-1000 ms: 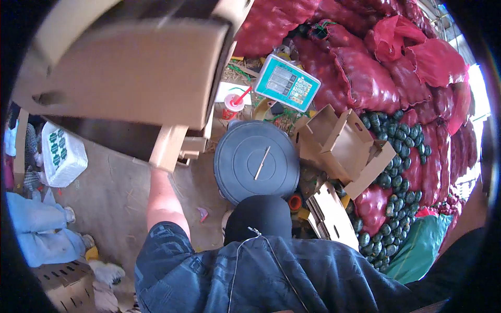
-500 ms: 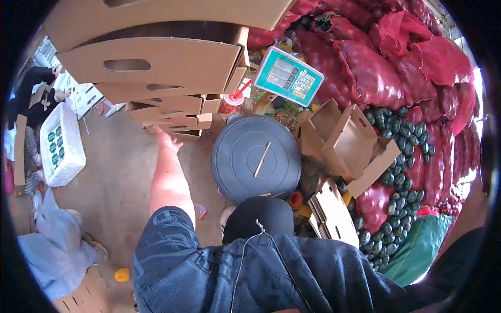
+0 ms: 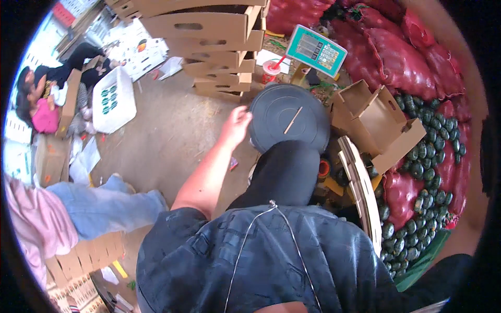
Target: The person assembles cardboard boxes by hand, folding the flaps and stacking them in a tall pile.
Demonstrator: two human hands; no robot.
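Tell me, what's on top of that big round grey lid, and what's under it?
A thin, light-coloured stick lies on the round grey lid. The person's dark-clothed leg hides its near edge. Whatever is under the lid is covered and can't be seen.

Dark grey colours the bin lid (image 3: 271,112); pale tan, the stick (image 3: 293,120). The stacked cartons (image 3: 219,25) are plain brown, the scale display (image 3: 308,44) teal-bordered, the cup (image 3: 269,77) red and white, the mesh sacks (image 3: 404,62) crimson, the squash-like produce (image 3: 425,152) mottled dark green, the shirt (image 3: 360,255) blue-black with tonal patterning.
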